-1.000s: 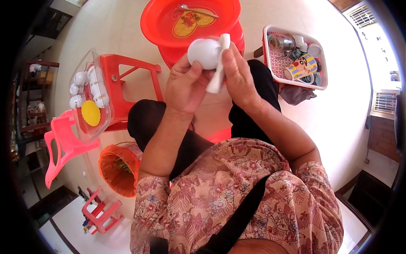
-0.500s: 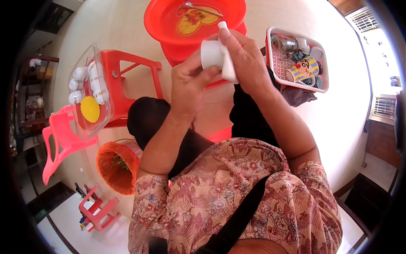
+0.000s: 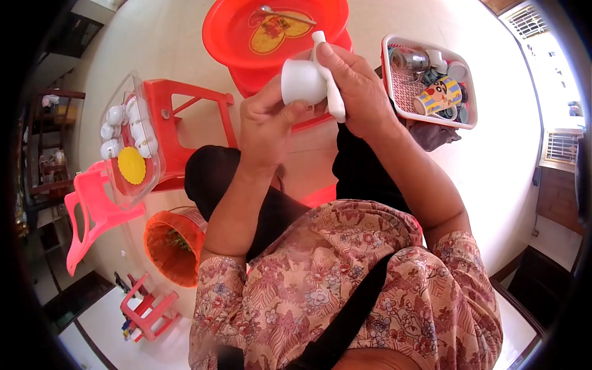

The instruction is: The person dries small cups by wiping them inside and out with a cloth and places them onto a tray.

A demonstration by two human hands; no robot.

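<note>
In front of my body I hold a small white cup [image 3: 303, 81], tipped on its side. My left hand [image 3: 266, 120] is closed round the cup, thumb along its lower edge. My right hand [image 3: 361, 92] is pressed against the cup's other end, gripping a folded white cloth [image 3: 334, 98] that sticks out above and below the fingers. How far the cloth reaches into the cup is hidden. Just beyond my hands is a red basin [image 3: 216, 37] with a metal spoon [image 3: 287, 15] in it.
Left, a clear plastic tray [image 3: 157, 166] holds several white cups [image 3: 145, 137] and a yellow scalloped piece [image 3: 131, 165], beside a red stool [image 3: 185, 91]. Below are a pink chair [image 3: 92, 209] and an orange-lined bucket [image 3: 160, 246]. Right, a white-rimmed basket [image 3: 431, 122] holds cups and glassware.
The cup has turned slightly in my hands and shows more of its rounded side. Both hands have shifted a little; the cloth stays against the cup.
</note>
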